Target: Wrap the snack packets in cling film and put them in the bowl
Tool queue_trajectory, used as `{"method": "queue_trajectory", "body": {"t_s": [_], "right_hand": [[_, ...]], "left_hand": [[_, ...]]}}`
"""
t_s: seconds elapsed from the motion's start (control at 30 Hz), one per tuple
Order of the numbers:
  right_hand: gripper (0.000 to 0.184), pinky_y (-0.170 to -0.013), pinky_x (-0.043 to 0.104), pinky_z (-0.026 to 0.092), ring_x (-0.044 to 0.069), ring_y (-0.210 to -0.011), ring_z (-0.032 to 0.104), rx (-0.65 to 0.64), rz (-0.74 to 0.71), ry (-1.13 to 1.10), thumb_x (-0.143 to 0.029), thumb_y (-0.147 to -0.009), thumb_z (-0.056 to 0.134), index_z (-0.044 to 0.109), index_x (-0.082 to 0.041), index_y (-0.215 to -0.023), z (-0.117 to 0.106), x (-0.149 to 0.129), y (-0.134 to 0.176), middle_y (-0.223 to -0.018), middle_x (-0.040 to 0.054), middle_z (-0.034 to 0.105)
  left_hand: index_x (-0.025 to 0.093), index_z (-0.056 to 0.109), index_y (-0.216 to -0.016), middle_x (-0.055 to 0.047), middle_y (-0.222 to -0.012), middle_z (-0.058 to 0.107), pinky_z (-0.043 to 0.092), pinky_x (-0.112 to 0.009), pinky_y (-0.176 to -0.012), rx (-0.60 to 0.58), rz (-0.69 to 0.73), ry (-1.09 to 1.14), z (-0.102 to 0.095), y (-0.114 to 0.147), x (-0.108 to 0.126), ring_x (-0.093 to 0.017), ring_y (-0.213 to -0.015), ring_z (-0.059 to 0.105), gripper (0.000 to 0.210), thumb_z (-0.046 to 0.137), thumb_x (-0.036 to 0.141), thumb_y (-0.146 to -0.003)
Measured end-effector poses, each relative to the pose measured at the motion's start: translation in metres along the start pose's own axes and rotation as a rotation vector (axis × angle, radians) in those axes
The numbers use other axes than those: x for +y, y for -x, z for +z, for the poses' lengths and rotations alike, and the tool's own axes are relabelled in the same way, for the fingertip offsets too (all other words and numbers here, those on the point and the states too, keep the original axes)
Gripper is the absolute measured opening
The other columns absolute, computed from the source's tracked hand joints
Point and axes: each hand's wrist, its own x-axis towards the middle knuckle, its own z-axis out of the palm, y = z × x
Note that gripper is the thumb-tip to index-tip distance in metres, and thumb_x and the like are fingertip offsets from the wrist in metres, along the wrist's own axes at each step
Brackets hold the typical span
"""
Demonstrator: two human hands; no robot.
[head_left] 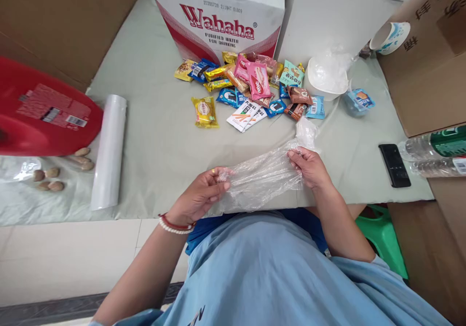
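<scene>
A clear plastic bag (260, 178) stretches between my two hands above the table's near edge. My left hand (200, 192) pinches its left end, the thumb pressed against the fingers. At the other end, my right hand (309, 167) grips the film between thumb and fingers. A crumpled bit of clear plastic (306, 130) stands up just beyond my right hand. Past the bag lies a heap of small wrapped snacks (258, 80), in pink, yellow, blue and brown packets. Two white snack packets (244, 115) and a yellow packet (205, 112) lie on its near side.
A white bowl (324, 85) holding clear plastic stands right of the snacks, beside a small blue-lidded cup (358, 102). A plastic roll (109, 153), walnuts (54, 185) and a red container (47, 112) are left. A phone (395, 165) and bottles (437, 146) lie right. Boxes (225, 20) line the back.
</scene>
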Motion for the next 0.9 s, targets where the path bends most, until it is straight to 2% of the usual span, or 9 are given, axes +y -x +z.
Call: {"method": "queue_trajectory", "body": {"t_s": [0.1,0.17,0.27,0.3,0.33,0.43,0.5,0.67,0.9], "right_hand": [[0.051,-0.045,0.024,0.025,0.009,-0.050,0.038,-0.002,-0.022,0.040,-0.067,-0.069,0.085,0.065,-0.020,-0.076,0.001,0.009,-0.008,-0.059,-0.0050,0.052],[0.050,-0.046,0.025,0.025,0.009,-0.049,0.037,-0.014,-0.029,0.063,-0.067,-0.072,0.083,0.065,-0.020,-0.076,0.003,0.016,-0.013,-0.058,-0.0052,0.052],[0.047,-0.048,0.025,0.029,0.009,-0.050,0.040,-0.030,-0.038,0.084,-0.065,-0.075,0.081,0.065,-0.020,-0.078,0.009,0.023,-0.020,-0.059,-0.0053,0.052],[0.047,-0.048,0.025,0.030,0.010,-0.051,0.041,-0.037,-0.030,0.083,-0.064,-0.075,0.081,0.065,-0.021,-0.080,0.011,0.024,-0.022,-0.060,-0.0053,0.053],[0.047,-0.048,0.025,0.032,0.010,-0.051,0.043,-0.046,-0.014,0.076,-0.065,-0.076,0.080,0.065,-0.021,-0.084,0.012,0.024,-0.023,-0.061,-0.0052,0.054],[0.048,-0.048,0.026,0.040,0.013,-0.053,0.050,-0.069,0.050,0.036,-0.067,-0.077,0.078,0.064,-0.023,-0.094,0.015,0.022,-0.025,-0.067,-0.0040,0.060],[0.050,-0.052,0.027,0.047,0.014,-0.058,0.056,-0.068,0.080,0.005,-0.067,-0.078,0.078,0.063,-0.024,-0.098,0.015,0.020,-0.023,-0.073,-0.0026,0.065],[0.053,-0.071,0.033,0.060,0.019,-0.080,0.069,-0.063,0.094,-0.072,-0.063,-0.080,0.079,0.062,-0.025,-0.113,0.002,0.016,-0.012,-0.089,0.0017,0.071],[0.094,-0.095,0.042,0.060,0.022,-0.103,0.069,-0.209,0.041,0.043,-0.036,-0.066,0.093,0.047,-0.028,-0.148,-0.019,0.027,0.011,-0.109,0.0038,0.069]], "left_hand": [[0.017,0.072,-0.092,0.005,-0.072,0.059,0.024,-0.017,-0.042,0.232,0.031,-0.138,-0.025,0.011,0.002,-0.001,-0.047,0.034,0.050,0.100,0.037,-0.055],[0.017,0.070,-0.092,0.002,-0.077,0.062,0.030,-0.020,-0.046,0.475,0.097,-0.306,-0.036,0.022,0.001,-0.005,-0.052,0.042,0.049,0.096,0.040,-0.057],[0.019,0.069,-0.096,0.000,-0.085,0.065,0.043,-0.025,-0.058,0.951,0.344,-0.677,-0.028,0.038,-0.006,-0.011,-0.063,0.053,0.034,0.084,0.038,-0.073],[0.020,0.068,-0.095,0.001,-0.085,0.065,0.045,-0.027,-0.061,1.023,0.467,-0.795,-0.019,0.042,-0.010,-0.012,-0.064,0.055,0.024,0.079,0.036,-0.080],[0.021,0.068,-0.093,0.001,-0.083,0.064,0.046,-0.028,-0.063,1.010,0.596,-0.899,-0.007,0.043,-0.015,-0.012,-0.065,0.055,0.016,0.074,0.033,-0.087],[0.022,0.068,-0.094,-0.003,-0.089,0.068,0.050,-0.029,-0.071,0.573,0.951,-1.153,0.038,0.031,-0.036,-0.016,-0.076,0.061,0.006,0.065,0.027,-0.097],[0.021,0.068,-0.102,-0.007,-0.098,0.069,0.053,-0.034,-0.079,0.402,1.052,-1.318,0.064,0.010,-0.050,-0.020,-0.088,0.064,0.010,0.066,0.030,-0.099],[0.019,0.070,-0.107,-0.012,-0.103,0.069,0.049,-0.043,-0.081,0.255,0.897,-1.629,0.088,-0.043,-0.071,-0.029,-0.097,0.061,0.016,0.064,0.031,-0.099],[0.019,0.070,-0.091,-0.006,-0.087,0.066,0.049,-0.037,-0.080,0.274,0.779,-1.309,0.072,-0.061,-0.076,-0.023,-0.088,0.061,0.017,0.058,0.024,-0.102]]}}
